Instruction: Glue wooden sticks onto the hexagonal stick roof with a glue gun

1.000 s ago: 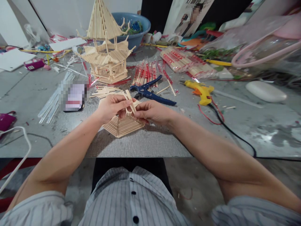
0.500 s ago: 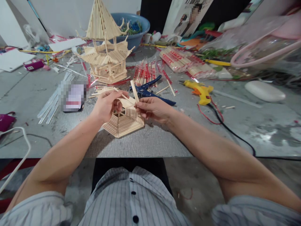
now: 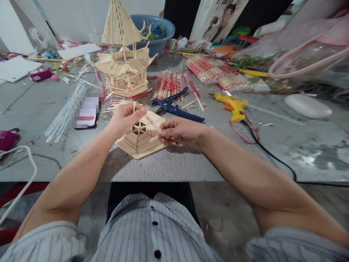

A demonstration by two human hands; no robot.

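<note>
L hand (image 3: 124,118) pinched a stick (image 3: 134,106), R hand (image 3: 182,130) 1+ more, over hex panel (image 3: 140,146): near sides slatted, ctr. open; far tower (image 3: 125,65) roofed.

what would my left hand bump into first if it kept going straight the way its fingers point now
The left hand would probably meet the dark blue, V-shaped hand tool first; depth is unclear, so it might pass above.

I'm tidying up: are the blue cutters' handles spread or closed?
Spread: the blue cutters lie on the table, handles apart in a V.
</note>
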